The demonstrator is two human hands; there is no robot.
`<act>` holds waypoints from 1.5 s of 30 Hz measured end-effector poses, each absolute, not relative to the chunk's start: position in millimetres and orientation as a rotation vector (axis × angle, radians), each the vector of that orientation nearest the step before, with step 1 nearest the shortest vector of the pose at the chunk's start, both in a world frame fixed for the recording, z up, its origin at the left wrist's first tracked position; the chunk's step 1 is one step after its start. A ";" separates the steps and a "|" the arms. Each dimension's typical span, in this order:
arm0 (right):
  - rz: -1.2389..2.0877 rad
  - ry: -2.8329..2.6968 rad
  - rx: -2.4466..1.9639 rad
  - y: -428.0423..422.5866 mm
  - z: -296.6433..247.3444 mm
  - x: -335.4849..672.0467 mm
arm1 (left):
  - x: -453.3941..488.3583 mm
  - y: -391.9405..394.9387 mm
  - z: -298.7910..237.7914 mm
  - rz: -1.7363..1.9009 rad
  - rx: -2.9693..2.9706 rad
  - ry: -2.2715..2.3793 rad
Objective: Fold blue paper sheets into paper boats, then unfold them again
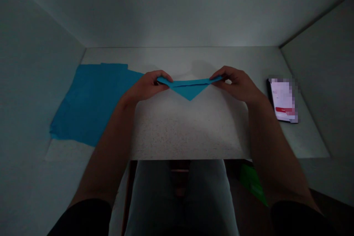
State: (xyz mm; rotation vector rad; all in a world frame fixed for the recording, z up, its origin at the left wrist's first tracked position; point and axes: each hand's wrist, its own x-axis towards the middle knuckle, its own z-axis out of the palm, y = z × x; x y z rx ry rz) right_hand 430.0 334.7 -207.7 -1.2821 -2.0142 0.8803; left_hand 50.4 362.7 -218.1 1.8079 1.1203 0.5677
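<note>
A folded blue paper (189, 87) hangs between both hands just above the white table (182, 129), its top edge straight and its lower part a point facing me. My left hand (148, 85) pinches the paper's left end with fingers closed. My right hand (238, 84) pinches its right end the same way. Both forearms reach in from the bottom of the view.
A stack of blue paper sheets (91, 99) lies on the table's left side. A phone (283, 99) with a lit screen rests at the right. White walls close the table on the left, back and right. A green object (253, 184) sits below the table's front edge.
</note>
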 end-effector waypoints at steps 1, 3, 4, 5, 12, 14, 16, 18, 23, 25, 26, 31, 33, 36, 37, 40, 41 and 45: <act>0.863 -1.995 -1.280 334.8 -207.3 429.5 | 51.5 363.0 -218.5 0.586 1.795 1.129; 0.835 -1.965 -1.272 335.3 -206.9 428.9 | 53.2 363.4 -220.0 0.611 1.774 1.143; 0.828 -1.958 -1.271 335.6 -206.8 428.8 | 53.8 363.7 -221.1 0.622 1.770 1.145; 0.821 -1.954 -1.274 336.0 -207.0 428.8 | 54.2 364.0 -222.5 0.633 1.770 1.142; 0.934 -1.898 -1.318 339.6 -218.1 430.5 | 56.3 366.1 -234.8 0.723 1.710 1.191; 1.017 -1.848 -1.288 340.7 -222.1 429.8 | 57.6 366.1 -236.0 0.742 1.742 1.190; 1.041 -1.829 -1.269 342.0 -224.9 428.9 | 59.2 365.5 -235.6 0.755 1.786 1.188; 1.020 -1.837 -1.265 343.6 -226.9 428.5 | 60.8 364.4 -234.1 0.747 1.816 1.206; 0.972 -1.828 -1.279 345.6 -229.4 430.3 | 64.0 360.2 -227.8 0.655 1.832 1.256; 0.966 -1.840 -1.297 344.4 -228.4 430.9 | 65.1 358.8 -225.0 0.632 1.848 1.279; 0.963 -1.851 -1.308 343.5 -227.4 431.1 | 65.7 358.3 -223.7 0.626 1.859 1.292; 0.999 -1.907 -1.365 340.1 -226.4 432.2 | 66.1 355.4 -218.7 0.590 1.888 1.286; 0.976 -1.926 -1.377 340.9 -229.4 433.0 | 65.1 354.6 -218.3 0.578 1.900 1.255; 0.902 -1.961 -1.389 343.1 -234.2 434.5 | 62.5 355.6 -220.7 0.550 1.932 1.226; 0.882 -1.974 -1.390 343.7 -235.1 435.0 | 61.5 356.7 -222.1 0.542 1.956 1.219; 0.847 -2.016 -1.378 344.7 -234.9 435.9 | 58.4 361.8 -227.4 0.550 2.102 1.201; 0.838 -2.030 -1.371 344.8 -234.3 435.9 | 57.7 363.6 -229.2 0.563 2.162 1.192; 0.777 -2.087 -1.349 345.0 -232.0 434.5 | 58.5 367.0 -234.0 0.606 2.300 1.116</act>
